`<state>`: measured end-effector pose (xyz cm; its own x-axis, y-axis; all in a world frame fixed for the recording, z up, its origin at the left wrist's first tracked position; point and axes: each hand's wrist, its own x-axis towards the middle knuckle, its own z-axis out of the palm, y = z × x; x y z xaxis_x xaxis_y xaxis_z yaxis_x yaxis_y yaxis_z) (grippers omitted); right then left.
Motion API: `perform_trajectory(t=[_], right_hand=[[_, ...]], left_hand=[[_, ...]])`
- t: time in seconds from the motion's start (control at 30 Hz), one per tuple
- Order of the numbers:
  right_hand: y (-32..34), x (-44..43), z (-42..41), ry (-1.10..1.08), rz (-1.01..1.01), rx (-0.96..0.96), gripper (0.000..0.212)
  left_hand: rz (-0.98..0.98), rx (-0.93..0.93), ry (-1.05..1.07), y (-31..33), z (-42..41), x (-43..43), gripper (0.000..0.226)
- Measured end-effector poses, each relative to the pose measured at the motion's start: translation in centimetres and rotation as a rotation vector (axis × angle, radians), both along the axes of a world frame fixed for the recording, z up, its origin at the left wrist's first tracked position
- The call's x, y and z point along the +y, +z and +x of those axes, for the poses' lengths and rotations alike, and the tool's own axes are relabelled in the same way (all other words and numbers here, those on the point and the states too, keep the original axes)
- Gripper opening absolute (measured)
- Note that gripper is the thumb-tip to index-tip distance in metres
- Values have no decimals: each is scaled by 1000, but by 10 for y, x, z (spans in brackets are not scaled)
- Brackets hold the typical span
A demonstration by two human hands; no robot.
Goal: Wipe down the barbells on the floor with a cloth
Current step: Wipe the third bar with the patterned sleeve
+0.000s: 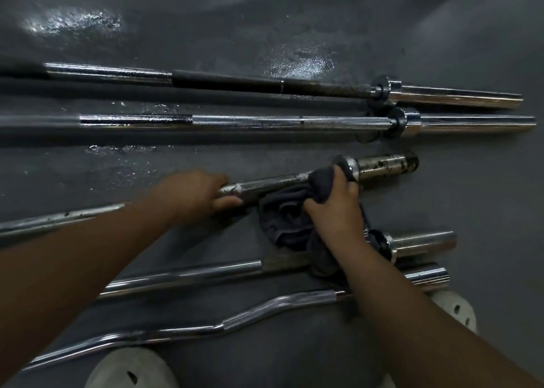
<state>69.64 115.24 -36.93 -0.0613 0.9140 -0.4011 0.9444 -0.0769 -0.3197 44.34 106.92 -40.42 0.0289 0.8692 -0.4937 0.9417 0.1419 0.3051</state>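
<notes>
Fingers [352,188] of right hand [335,211] clench the cloth [282,221] round the barbell [272,181]; left hand [191,195] grips it.

We take this for a gym or weight room: several steel barbells [235,121] lie side by side on a dark grey floor [441,34] with shiny patches, one a wavy curl bar [235,318], the others with knurled shafts and chrome loading sleeves [456,97].
</notes>
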Motion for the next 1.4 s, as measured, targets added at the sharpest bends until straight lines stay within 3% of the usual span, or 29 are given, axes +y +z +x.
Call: perform_trajectory(t=[0.07,0.13,0.23,0.27,0.33,0.43,0.53,0.63,0.73,0.8,0.87,0.97,1.1,1.23,1.33,1.4], right_hand=[[-1,-10,-21,-24,-4,-33,94],[-2,-27,-40,134,-48,-7,92],[2,-25,-25,464,-92,-54,91],[4,-14,-14,467,-75,-92,91],[6,10,0,229,-51,-93,92],[-2,13,-13,48,-168,-13,97],[-6,12,-24,54,-263,81,82],[2,23,-19,113,-381,28,71],[13,13,-15,171,-411,-76,62],[14,1,-9,206,-401,-146,59],[14,-4,1,171,-424,-151,59],[13,-2,8,76,-400,-128,67],[10,-13,-11,-46,-247,-145,83],[10,-56,-58,219,-193,-120,79],[12,-57,-55,423,-243,-111,84],[14,-31,-27,326,-219,-135,80]], left_hand=[[234,190,16,0,10,-18,49],[322,231,50,0,18,-28,46],[-21,-5,99,4,4,-7,40],[-161,-131,106,7,-2,4,37],[-270,-201,111,11,-5,16,30],[12,170,102,12,12,-2,28],[190,183,145,7,27,-21,30],[-40,106,130,5,16,-8,31],[-228,-128,109,3,17,0,20],[-309,-250,104,1,20,-3,15],[-320,-243,57,1,23,-5,19],[-225,-147,14,-5,23,-8,29],[80,79,-1,-1,24,-20,36],[400,154,99,-2,24,-43,34],[136,155,51,-2,15,-30,39],[-78,31,50,1,6,-9,48]])
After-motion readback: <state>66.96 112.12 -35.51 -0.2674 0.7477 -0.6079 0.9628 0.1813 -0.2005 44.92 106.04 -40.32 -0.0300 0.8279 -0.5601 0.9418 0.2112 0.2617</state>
